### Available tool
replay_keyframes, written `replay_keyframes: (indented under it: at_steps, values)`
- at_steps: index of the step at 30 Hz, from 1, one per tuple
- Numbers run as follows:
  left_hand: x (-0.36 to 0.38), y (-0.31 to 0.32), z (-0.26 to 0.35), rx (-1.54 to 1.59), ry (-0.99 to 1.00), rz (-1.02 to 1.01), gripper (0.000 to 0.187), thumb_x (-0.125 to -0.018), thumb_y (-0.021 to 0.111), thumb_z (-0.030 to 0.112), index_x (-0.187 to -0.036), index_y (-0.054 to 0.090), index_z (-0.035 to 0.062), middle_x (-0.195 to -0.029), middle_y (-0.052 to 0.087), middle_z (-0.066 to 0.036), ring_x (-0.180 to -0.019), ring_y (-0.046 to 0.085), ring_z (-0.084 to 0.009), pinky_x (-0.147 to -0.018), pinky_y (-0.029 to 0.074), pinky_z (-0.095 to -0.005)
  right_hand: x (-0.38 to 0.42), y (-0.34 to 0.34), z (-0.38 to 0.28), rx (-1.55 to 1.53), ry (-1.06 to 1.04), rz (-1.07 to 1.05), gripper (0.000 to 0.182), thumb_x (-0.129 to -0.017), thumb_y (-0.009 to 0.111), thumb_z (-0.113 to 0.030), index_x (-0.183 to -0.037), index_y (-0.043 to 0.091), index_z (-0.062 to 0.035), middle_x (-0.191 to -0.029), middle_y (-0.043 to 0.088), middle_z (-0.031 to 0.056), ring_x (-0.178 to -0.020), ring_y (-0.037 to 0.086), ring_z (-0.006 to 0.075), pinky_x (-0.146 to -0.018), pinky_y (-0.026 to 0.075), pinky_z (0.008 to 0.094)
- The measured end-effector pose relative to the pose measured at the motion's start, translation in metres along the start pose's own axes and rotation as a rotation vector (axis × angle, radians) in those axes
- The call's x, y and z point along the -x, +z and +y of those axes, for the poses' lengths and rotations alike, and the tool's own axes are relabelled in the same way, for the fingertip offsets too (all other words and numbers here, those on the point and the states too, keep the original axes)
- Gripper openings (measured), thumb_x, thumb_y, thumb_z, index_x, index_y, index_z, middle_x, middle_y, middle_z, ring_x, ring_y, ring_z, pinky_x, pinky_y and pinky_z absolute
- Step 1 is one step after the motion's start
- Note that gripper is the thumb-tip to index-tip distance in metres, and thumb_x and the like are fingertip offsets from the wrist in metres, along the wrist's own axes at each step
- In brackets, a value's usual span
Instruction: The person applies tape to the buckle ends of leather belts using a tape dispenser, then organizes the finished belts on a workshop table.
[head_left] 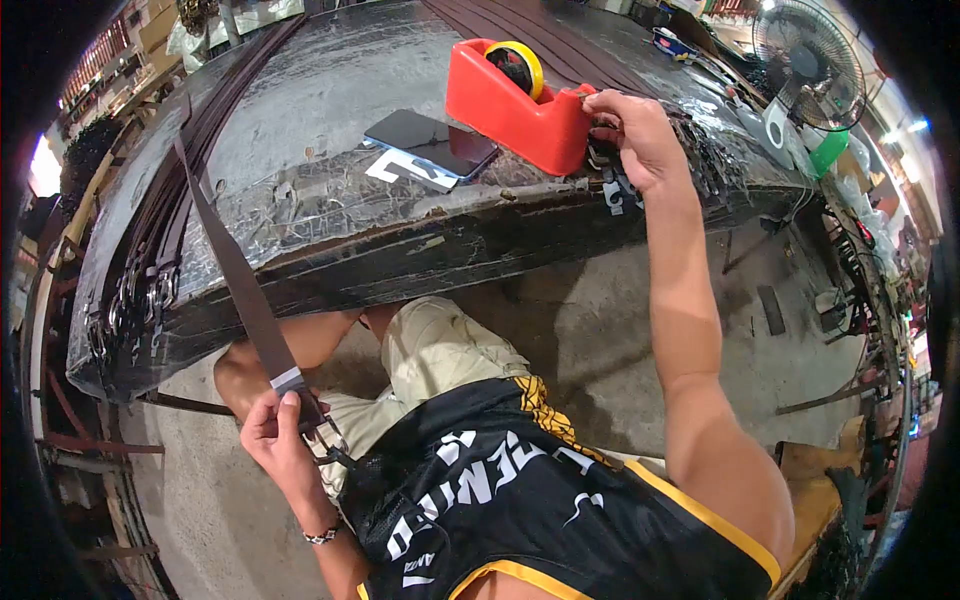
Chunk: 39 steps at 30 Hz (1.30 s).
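Observation:
A long dark brown strap (240, 285) runs from the table's left part down to my left hand (283, 437). The fingers of that hand pinch the strap near its metal buckle (330, 440), just below a pale band around it. A red tape dispenser (520, 115) with a yellow-rimmed roll (515, 68) stands on the table. At the dispenser's right end is my right hand (635, 130), with thumb and index finger together at its cutting edge; whatever lies between them is too small to make out.
On the worn black table (290, 150), a phone (430, 140) lies by the dispenser. Bundled straps (165, 240) with buckles hang over the left edge, and more buckles (710, 155) lie at the right. A fan (808, 60) stands at the back right.

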<state>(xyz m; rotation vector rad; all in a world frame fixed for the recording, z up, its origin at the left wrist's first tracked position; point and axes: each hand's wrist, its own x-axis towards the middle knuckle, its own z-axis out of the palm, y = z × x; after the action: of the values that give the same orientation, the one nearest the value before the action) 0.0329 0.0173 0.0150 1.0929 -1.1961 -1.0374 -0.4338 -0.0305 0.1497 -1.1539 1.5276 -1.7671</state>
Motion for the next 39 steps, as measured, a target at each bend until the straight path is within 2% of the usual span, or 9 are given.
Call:
replay_keyframes:
  at_steps: [4,10,16,20,26,30,34,37,39]
  values:
    - [0.0,-0.001,-0.002,0.012,0.018,0.001,0.016,-0.094,0.06,0.01,-0.09,0.067,-0.004,-0.076,0.069,-0.008,-0.063,0.064,-0.0127,-0.059,0.05,-0.0251,0.006,0.016,0.003,0.022,-0.01,0.141,0.017,-0.079,0.071,-0.023,-0.086,0.071,-0.0071,-0.087,0.069,0.002,-0.087,0.062,0.0137,-0.079,0.042,0.0327]
    - [0.0,-0.002,0.002,-0.006,-0.007,-0.008,0.016,-0.094,0.06,0.009,-0.09,0.067,-0.0043,-0.076,0.069,-0.009,-0.062,0.063,-0.0125,-0.058,0.049,-0.0242,0.006,0.027,0.0,-0.02,0.02,0.25,0.016,-0.076,0.069,-0.022,-0.075,0.069,-0.0065,-0.083,0.069,0.0049,-0.083,0.06,0.0156,-0.074,0.04,0.0347]
    - [-0.002,-0.003,-0.006,0.049,0.028,-0.031,0.016,-0.094,0.061,0.011,-0.093,0.067,-0.0043,-0.078,0.07,-0.01,-0.063,0.067,-0.0148,-0.059,0.052,-0.0252,0.003,0.019,0.011,0.045,0.026,0.166,0.013,-0.079,0.069,-0.022,-0.081,0.07,-0.0086,-0.082,0.068,0.0011,-0.082,0.061,0.0143,-0.076,0.041,0.0337]
    - [-0.002,-0.003,0.001,0.009,0.015,-0.016,0.015,-0.094,0.06,0.01,-0.09,0.067,-0.0029,-0.075,0.069,-0.008,-0.061,0.063,-0.0115,-0.056,0.047,-0.0229,0.018,0.018,0.012,-0.138,-0.031,0.146,0.01,-0.084,0.068,-0.018,-0.086,0.07,-0.0084,-0.086,0.069,0.0016,-0.085,0.063,0.0134,-0.076,0.045,0.0313]
    - [-0.001,-0.001,0.002,-0.004,0.016,-0.017,0.016,-0.095,0.06,0.012,-0.091,0.067,-0.0021,-0.076,0.069,-0.007,-0.061,0.062,-0.0106,-0.057,0.046,-0.0231,0.051,0.015,0.001,-0.105,-0.177,0.288,0.013,-0.09,0.063,-0.016,-0.089,0.07,-0.0049,-0.09,0.071,0.0033,-0.084,0.064,0.0115,-0.07,0.044,0.0251]
    - [-0.001,-0.001,0.0,0.016,-0.008,-0.021,0.015,-0.095,0.06,0.01,-0.093,0.067,-0.0035,-0.079,0.069,-0.008,-0.065,0.064,-0.013,-0.059,0.05,-0.0252,0.077,0.046,-0.025,-0.083,-0.288,-0.009,0.012,-0.095,0.061,-0.012,-0.098,0.066,-0.0014,-0.089,0.07,0.0071,-0.075,0.064,0.0116,-0.068,0.045,0.0238]
    - [-0.003,-0.003,-0.004,0.072,-0.03,-0.016,0.016,-0.094,0.061,0.009,-0.095,0.068,-0.0051,-0.08,0.07,-0.009,-0.066,0.065,-0.0141,-0.063,0.054,-0.0275,0.101,0.096,-0.022,-0.152,-0.24,-0.272,0.013,-0.093,0.067,-0.01,-0.1,0.067,0.0004,-0.083,0.07,0.0076,-0.071,0.062,0.0112,-0.063,0.047,0.0238]
    - [-0.003,-0.003,0.0,0.094,-0.059,-0.024,0.016,-0.094,0.062,0.009,-0.096,0.068,-0.0062,-0.081,0.071,-0.009,-0.067,0.066,-0.0125,-0.064,0.055,-0.0267,0.114,0.137,0.0,-0.264,-0.101,-0.403,0.015,-0.093,0.069,-0.01,-0.102,0.068,0.0007,-0.083,0.069,0.0074,-0.07,0.062,0.0103,-0.063,0.047,0.0219]
    - [-0.004,-0.008,-0.007,0.062,-0.045,-0.042,0.016,-0.093,0.063,0.009,-0.098,0.069,-0.0052,-0.084,0.072,-0.009,-0.07,0.066,-0.0115,-0.064,0.053,-0.0242,0.127,0.161,0.021,-0.359,0.119,-0.497,0.017,-0.092,0.069,-0.01,-0.105,0.069,0.0011,-0.083,0.069,0.0082,-0.068,0.06,0.009,-0.061,0.046,0.0199]
